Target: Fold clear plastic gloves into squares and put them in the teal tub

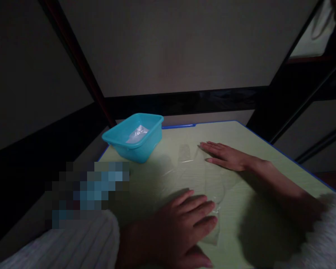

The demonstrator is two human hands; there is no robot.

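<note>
A clear plastic bag [190, 172] lies spread on the pale green tabletop [257, 145], its edges hard to make out. My left hand [184, 220] rests palm down on its near part, fingers spread apart. Farther off, my right hand [226, 155] lies flat by the bag's far right side, with its fingers stretched to the left. Neither hand grips anything.
At the table's far left corner stands a turquoise plastic basin [154, 142] with crumpled clear plastic [138, 134] in it. A blurred-out bluish patch [98, 186] lies left of my left hand. A wall panel [179, 48] rises behind the table.
</note>
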